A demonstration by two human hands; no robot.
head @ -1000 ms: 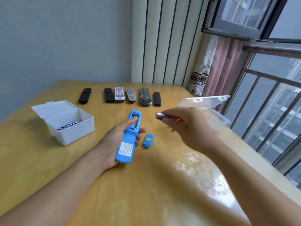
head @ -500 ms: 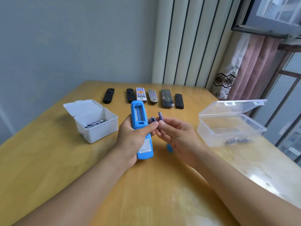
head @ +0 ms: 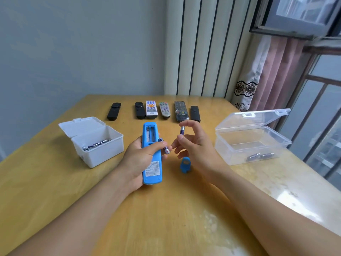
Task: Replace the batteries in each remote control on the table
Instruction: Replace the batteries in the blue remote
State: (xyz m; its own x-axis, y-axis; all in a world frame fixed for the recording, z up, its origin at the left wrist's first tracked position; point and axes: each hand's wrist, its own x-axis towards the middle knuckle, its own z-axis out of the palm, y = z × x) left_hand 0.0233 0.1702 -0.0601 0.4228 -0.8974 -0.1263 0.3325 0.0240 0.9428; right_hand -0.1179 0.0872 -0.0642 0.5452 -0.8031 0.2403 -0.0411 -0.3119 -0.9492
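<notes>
The left hand (head: 142,156) grips the blue remote (head: 151,154) face down above the counter (head: 55,191), its battery bay open and empty, thumb pinning one battery (head: 164,146) against its side. The right hand (head: 193,145) pinches a second battery (head: 182,130) upright. Loading looks next: each cell must be turned to match polarity, then seated.

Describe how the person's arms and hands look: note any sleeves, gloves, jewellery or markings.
Both forearms are bare as far as the picture shows, with no sleeve in view. The left hand and right hand wear no gloves, and no ring, watch or bracelet can be seen. No tattoos or marks show. Nails look short and unpainted.
</notes>
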